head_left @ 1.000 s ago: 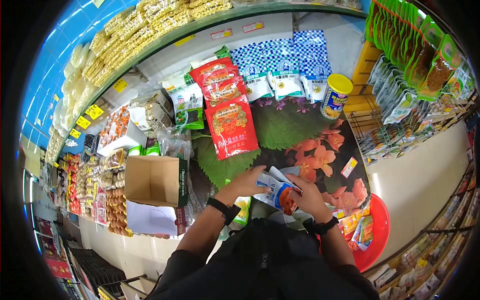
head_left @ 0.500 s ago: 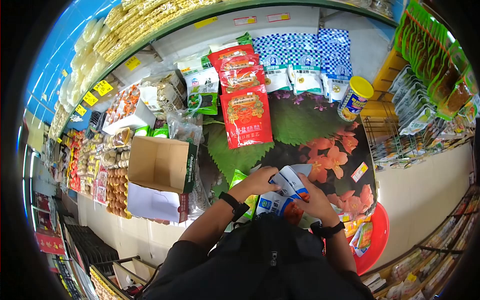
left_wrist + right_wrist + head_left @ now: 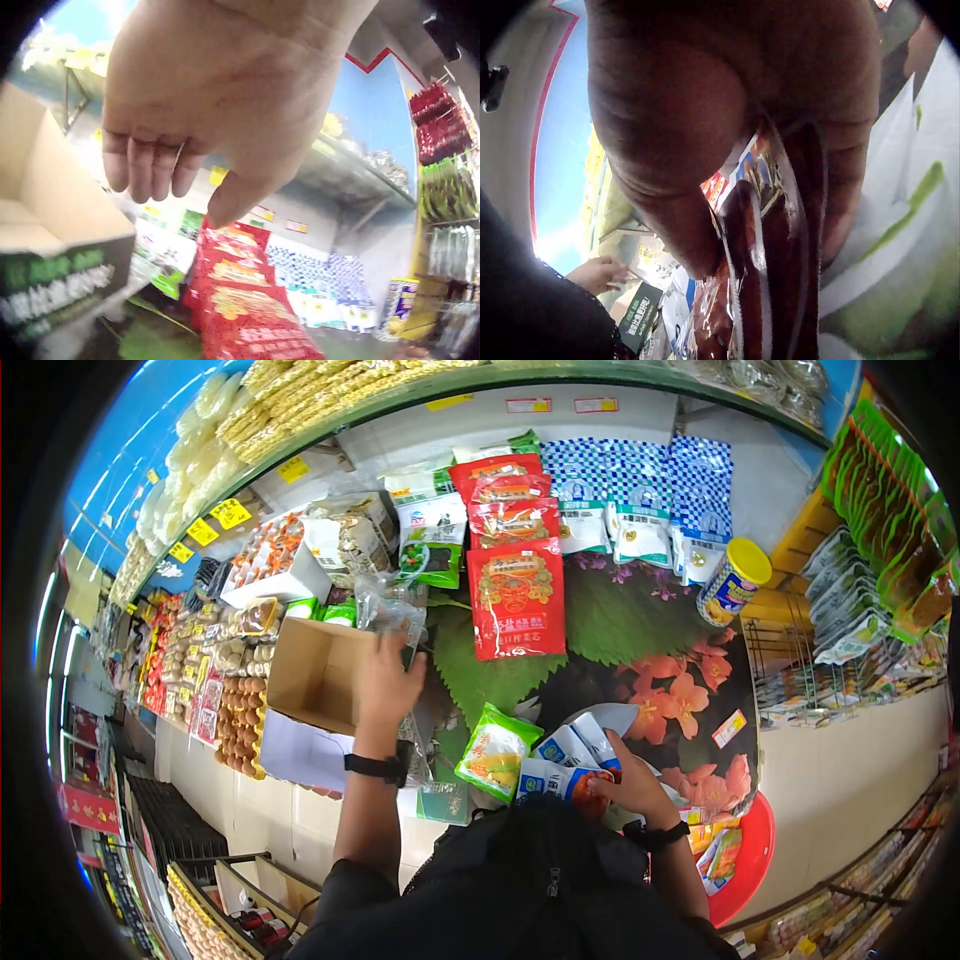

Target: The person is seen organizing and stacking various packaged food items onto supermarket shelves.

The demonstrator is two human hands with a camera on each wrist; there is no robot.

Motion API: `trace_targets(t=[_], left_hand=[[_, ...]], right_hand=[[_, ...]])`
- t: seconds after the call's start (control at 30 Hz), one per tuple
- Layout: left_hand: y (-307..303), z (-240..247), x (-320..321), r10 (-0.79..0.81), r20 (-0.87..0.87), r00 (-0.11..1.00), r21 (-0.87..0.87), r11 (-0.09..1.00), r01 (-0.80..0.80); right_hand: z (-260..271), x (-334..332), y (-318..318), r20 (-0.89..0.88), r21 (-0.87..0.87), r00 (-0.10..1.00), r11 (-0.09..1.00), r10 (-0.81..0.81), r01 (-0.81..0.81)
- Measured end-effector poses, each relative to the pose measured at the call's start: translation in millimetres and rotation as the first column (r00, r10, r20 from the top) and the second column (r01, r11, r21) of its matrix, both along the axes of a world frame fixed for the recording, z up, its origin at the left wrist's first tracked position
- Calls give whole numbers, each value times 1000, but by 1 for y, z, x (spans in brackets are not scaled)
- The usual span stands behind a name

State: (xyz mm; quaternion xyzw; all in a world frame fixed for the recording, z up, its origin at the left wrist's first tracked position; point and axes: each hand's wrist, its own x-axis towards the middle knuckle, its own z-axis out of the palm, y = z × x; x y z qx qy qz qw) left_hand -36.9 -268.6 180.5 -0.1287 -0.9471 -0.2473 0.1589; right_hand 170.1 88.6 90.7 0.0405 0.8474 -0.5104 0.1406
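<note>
My left hand (image 3: 388,682) is over the right side of an open cardboard box (image 3: 315,660), with nothing held. In the left wrist view its fingers (image 3: 154,169) extend downward, the box (image 3: 56,255) standing to one side. Close to my body, my right hand (image 3: 640,790) grips several blue-and-white food packets (image 3: 545,780) with red-brown pictures. Clear and dark red-brown packet edges (image 3: 772,300) show between its thumb and fingers in the right wrist view. A green-and-white packet (image 3: 497,752) lies just left of them on the flower-patterned table top (image 3: 600,620).
Red pouches (image 3: 515,600) lie overlapping at the table's middle, with blue-checked bags (image 3: 640,490) behind. A yellow-lidded can (image 3: 733,582) stands at the back right. Below the right edge is a red basin (image 3: 765,840) holding packets. A shelf edge (image 3: 480,390) runs overhead.
My left hand has let go of the packets and moved left to the box. The right hand still grips them. The green-and-white packet is now more exposed. The head view has shifted slightly.
</note>
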Motion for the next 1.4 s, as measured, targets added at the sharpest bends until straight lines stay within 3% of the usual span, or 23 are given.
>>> trace_targets(t=[0.07,0.17,0.3,0.47,0.53,0.6,0.67,0.73,0.8,0.9,1.1,1.23,1.33,1.4], left_hand=[[-30,-4,-7,183,7,983,-207,962,-178],[-49,-19,-1,239,384,892,-269,953,-139],[-43,-48,9,230,313,921,-285,948,-140],[-23,11,22,177,119,977,-70,983,-170],[-17,46,29,87,55,995,182,979,-96],[-13,73,36,21,-12,1000,153,988,-18],[-7,80,38,-213,-99,972,323,917,234],[4,84,42,-314,-145,938,340,875,345],[7,74,41,-390,-46,920,451,813,368],[30,71,41,-548,-37,836,529,699,482],[65,73,42,-601,-38,798,424,714,558],[67,73,42,-643,-2,766,428,692,582],[69,71,49,-692,24,721,659,554,509],[67,70,48,-742,10,670,714,475,514]], right_hand=[[0,-3,0,-1,-10,1000,1000,5,-5],[-13,-4,2,-105,70,994,997,34,-27],[-9,-3,3,-56,44,998,999,33,-31],[-1,-3,4,-3,64,999,997,34,-33],[-13,-1,8,-51,66,998,997,48,-44],[-14,-5,7,-78,82,995,995,58,-52],[-8,-11,7,-74,84,994,994,74,-68],[-16,-11,9,-69,83,994,993,86,-80],[-17,-10,8,-104,88,992,994,75,-65],[-20,-4,9,-158,50,986,998,48,-40],[-4,3,9,-18,28,1000,999,19,-19],[-23,4,8,-118,13,993,1000,5,-3],[-31,1,11,-103,36,994,999,26,-23],[-26,-1,12,-61,66,997,997,46,-41]])
